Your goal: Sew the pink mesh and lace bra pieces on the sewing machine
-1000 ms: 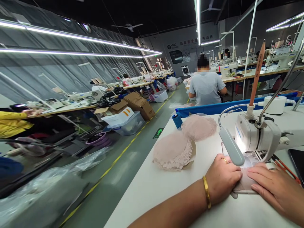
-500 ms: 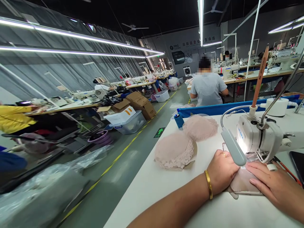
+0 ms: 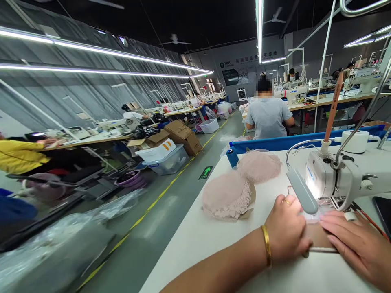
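Note:
A beige fabric piece [image 3: 320, 237] lies under the head of a white sewing machine [image 3: 320, 173], near the lit needle area. My left hand [image 3: 285, 228], with a gold bracelet and a ring, is curled closed at the fabric's left edge, thumb on its near corner. Flat on the right part of the fabric lies my right hand [image 3: 356, 240], its fingers stretched toward the presser foot. The grey lamp [image 3: 302, 191] hides part of the fabric near the needle. Two pale pink lace cups [image 3: 227, 195] rest left of my hands.
A blue thread spool [image 3: 232, 158] stands behind the lace cups by a blue cloth edge [image 3: 275, 140]. A dark phone [image 3: 383, 211] lies at the table's right. Across the aisle are boxes [image 3: 183, 136] and plastic bins. A person in grey [image 3: 269, 116] sits ahead.
My left hand has shifted slightly toward me, its thumb now out over the fabric's near corner. My right hand stays flat on the fabric. The view has tilted a little.

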Action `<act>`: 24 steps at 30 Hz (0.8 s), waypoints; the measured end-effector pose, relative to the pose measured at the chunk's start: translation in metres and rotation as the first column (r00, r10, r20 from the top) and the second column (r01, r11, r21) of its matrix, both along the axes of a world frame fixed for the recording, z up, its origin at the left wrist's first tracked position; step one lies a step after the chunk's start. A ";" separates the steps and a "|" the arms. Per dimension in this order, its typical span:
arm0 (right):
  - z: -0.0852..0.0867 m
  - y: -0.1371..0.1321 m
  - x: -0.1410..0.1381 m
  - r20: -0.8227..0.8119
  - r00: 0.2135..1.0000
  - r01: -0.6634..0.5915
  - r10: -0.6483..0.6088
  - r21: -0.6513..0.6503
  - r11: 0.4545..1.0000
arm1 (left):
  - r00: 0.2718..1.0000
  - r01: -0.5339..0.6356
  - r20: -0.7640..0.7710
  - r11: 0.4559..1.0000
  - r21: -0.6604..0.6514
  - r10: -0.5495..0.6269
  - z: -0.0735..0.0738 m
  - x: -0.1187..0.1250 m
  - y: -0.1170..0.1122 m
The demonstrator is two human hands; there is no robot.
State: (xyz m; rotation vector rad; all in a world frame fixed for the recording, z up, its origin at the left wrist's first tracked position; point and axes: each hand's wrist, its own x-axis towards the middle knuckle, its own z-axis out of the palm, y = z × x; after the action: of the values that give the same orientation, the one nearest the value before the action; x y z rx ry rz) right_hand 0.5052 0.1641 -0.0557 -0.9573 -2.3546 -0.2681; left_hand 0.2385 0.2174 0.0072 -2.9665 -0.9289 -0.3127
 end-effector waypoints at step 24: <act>0.005 -0.003 -0.008 0.065 0.996 0.072 -0.061 -0.173 0.982 | 0.975 0.182 0.135 0.983 -0.017 -0.178 -0.030 0.002 -0.031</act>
State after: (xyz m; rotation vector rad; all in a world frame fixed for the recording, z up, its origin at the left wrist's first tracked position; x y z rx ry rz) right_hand 0.4972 0.1607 -0.0508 -1.1269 -2.4343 -0.1171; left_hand 0.2406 0.1868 -0.0223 -3.0954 -0.6792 -0.5107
